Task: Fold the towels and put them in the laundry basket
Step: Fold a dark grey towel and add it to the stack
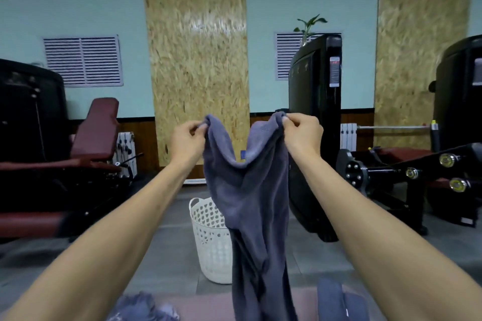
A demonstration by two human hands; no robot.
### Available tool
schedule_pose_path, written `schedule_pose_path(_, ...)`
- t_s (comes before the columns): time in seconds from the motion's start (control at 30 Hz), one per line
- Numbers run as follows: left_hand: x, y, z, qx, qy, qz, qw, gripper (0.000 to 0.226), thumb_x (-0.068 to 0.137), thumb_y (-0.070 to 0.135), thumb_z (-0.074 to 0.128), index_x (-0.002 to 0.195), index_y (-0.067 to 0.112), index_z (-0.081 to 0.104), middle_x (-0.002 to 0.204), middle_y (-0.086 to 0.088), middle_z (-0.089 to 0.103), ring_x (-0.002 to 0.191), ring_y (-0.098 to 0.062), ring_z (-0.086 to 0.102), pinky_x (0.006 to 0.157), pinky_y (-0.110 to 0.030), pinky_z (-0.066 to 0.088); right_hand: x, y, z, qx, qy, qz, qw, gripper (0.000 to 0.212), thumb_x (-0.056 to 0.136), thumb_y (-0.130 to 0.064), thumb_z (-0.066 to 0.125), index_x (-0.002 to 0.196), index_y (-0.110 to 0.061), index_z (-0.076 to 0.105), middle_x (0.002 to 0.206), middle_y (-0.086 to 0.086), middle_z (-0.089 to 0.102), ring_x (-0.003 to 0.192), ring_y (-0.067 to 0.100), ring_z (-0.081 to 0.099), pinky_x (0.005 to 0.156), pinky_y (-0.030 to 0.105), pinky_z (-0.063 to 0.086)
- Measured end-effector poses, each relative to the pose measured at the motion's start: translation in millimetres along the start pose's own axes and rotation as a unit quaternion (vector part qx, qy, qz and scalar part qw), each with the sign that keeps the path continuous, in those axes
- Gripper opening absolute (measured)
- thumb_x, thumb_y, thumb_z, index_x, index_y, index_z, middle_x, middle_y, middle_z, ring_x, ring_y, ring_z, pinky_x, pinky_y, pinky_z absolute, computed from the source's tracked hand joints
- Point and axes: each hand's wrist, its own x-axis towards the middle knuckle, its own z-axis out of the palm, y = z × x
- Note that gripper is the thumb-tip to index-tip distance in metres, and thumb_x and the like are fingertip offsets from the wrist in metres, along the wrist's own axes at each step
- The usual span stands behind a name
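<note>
The biggest thing in your way is the gym machine point(317, 122) right of centre, its black shroud just beside the hanging cloth — swing the towel out to square it and the right edge could brush or catch on it.

Next, the towel point(250, 190) itself. It fills the middle of the frame, held up by two top corners, and it sags in a deep V between them with the body twisted into a rope lower down. Fold it like this and the creases will be locked in; the halves are unlikely to meet edge to edge. The tail also drops to the bottom of the frame, where it seems to reach the padded surface point(208, 307), so it may drag the other towels lying there: a crumpled one point(140, 307) at lower left, a flatter one point(336, 300) at lower right.

The laundry basket point(208, 240) stands on the floor below centre, partly hidden behind the cloth. You can't see most of its rim, so a blind drop could miss.

Smallest, and most fragile — the grips. Your left hand point(186, 142) pinches one corner between thumb and fingertips, and your right hand point(302, 133) pinches the other the same way. Only a little fabric sits in each pinch, so a sharp shake may pull a corner free.
</note>
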Motion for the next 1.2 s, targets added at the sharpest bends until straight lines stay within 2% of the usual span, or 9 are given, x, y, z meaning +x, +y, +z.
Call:
schedule_pose_path(0.13, -8.3, -10.4, 1.4, -0.017, -0.013, -0.012, 1.0, 0.015, 0.098, 0.016, 0.054, 0.091, 0.017, 0.067, 0.078, 0.011, 0.063, 0.073, -0.004, 0.058, 0.053, -0.001, 0.038, 0.0, 1.8, -1.7, -0.024, -0.025, 0.011, 0.999, 0.026, 0.093, -0.016, 0.053, 0.083, -0.001, 0.071, 0.083, 0.015, 0.071, 0.087, 0.027, 0.063, 0.082, 0.034, 0.048)
schedule_pose_path(0.33, -8.7, -11.9, 23.6, -0.143, 0.05, -0.027, 0.988, 0.012, 0.095, 0.019, 0.059, 0.096, 0.016, 0.071, 0.086, 0.012, 0.069, 0.078, 0.004, 0.064, 0.069, -0.011, 0.051, -3.1, 4.1, 16.2, 0.029, 0.068, -0.009, 0.997, 0.024, 0.094, -0.026, 0.053, 0.083, -0.019, 0.072, 0.075, -0.008, 0.068, 0.077, 0.011, 0.062, 0.074, 0.028, 0.051)
schedule_pose_path(0.47, -2.9, -41.5, 59.0, -0.112, 0.028, -0.056, 0.992, 0.011, 0.094, 0.017, 0.06, 0.089, 0.018, 0.07, 0.077, 0.016, 0.066, 0.07, 0.009, 0.058, 0.062, -0.005, 0.044, 12.0, 42.9, 41.1, -0.024, 0.058, 0.044, 0.997, 0.022, 0.092, -0.028, 0.054, 0.083, -0.025, 0.073, 0.08, -0.005, 0.07, 0.08, 0.016, 0.064, 0.074, 0.034, 0.056)
schedule_pose_path(0.57, 12.1, -84.3, 87.0, -0.059, -0.007, -0.081, 0.995, 0.013, 0.094, 0.017, 0.059, 0.087, 0.018, 0.069, 0.077, 0.009, 0.067, 0.074, -0.003, 0.062, 0.07, -0.019, 0.048, 25.9, 87.0, 61.3, -0.065, 0.001, 0.082, 0.995, 0.021, 0.094, -0.028, 0.055, 0.095, -0.023, 0.076, 0.093, -0.001, 0.073, 0.089, 0.019, 0.067, 0.081, 0.034, 0.056)
schedule_pose_path(0.67, 38.4, -119.5, 115.3, -0.002, -0.063, -0.113, 0.992, 0.011, 0.097, 0.02, 0.053, 0.091, 0.018, 0.062, 0.085, 0.002, 0.066, 0.084, -0.017, 0.063, 0.078, -0.032, 0.05, 45.1, 117.7, 81.1, -0.027, -0.011, 0.131, 0.991, 0.02, 0.095, -0.024, 0.058, 0.09, -0.019, 0.077, 0.087, -0.002, 0.072, 0.088, 0.018, 0.067, 0.083, 0.032, 0.055)
schedule_pose_path(0.77, 75.1, -125.7, 141.9, -0.028, -0.09, -0.122, 0.988, 0.013, 0.102, 0.018, 0.044, 0.093, 0.012, 0.052, 0.08, 0.002, 0.057, 0.076, -0.017, 0.055, 0.068, -0.025, 0.044, 72.9, 121.7, 101.0, 0.049, -0.001, 0.151, 0.987, 0.02, 0.095, -0.022, 0.058, 0.086, -0.018, 0.075, 0.077, -0.009, 0.067, 0.083, 0.016, 0.066, 0.084, 0.035, 0.057)
schedule_pose_path(0.83, 104.9, -118.2, 154.1, -0.049, -0.07, -0.107, 0.991, 0.013, 0.103, 0.016, 0.042, 0.094, 0.011, 0.05, 0.077, 0.004, 0.054, 0.071, -0.013, 0.051, 0.061, -0.017, 0.041, 96.1, 114.1, 110.1, 0.071, -0.001, 0.138, 0.988, 0.019, 0.095, -0.022, 0.058, 0.086, -0.019, 0.074, 0.077, -0.011, 0.066, 0.086, 0.014, 0.064, 0.085, 0.031, 0.054)
schedule_pose_path(1.0, 164.3, -91.5, 156.0, -0.106, -0.002, -0.066, 0.992, 0.01, 0.102, 0.016, 0.041, 0.098, 0.013, 0.05, 0.081, 0.006, 0.055, 0.072, -0.006, 0.052, 0.068, -0.02, 0.044, 144.0, 94.1, 116.6, 0.099, 0.025, 0.061, 0.993, 0.019, 0.093, -0.02, 0.059, 0.088, -0.007, 0.072, 0.088, 0.008, 0.072, 0.092, 0.025, 0.066, 0.088, 0.037, 0.053)
schedule_pose_path(1.2, 172.5, -82.5, 127.6, -0.127, 0.015, -0.063, 0.99, 0.01, 0.101, 0.018, 0.046, 0.095, 0.019, 0.054, 0.094, -0.002, 0.064, 0.087, -0.015, 0.061, 0.086, -0.033, 0.052, 153.8, 75.9, 105.8, 0.099, 0.03, 0.031, 0.994, 0.016, 0.092, -0.02, 0.061, 0.093, -0.015, 0.076, 0.084, -0.007, 0.072, 0.09, 0.013, 0.067, 0.089, 0.031, 0.052)
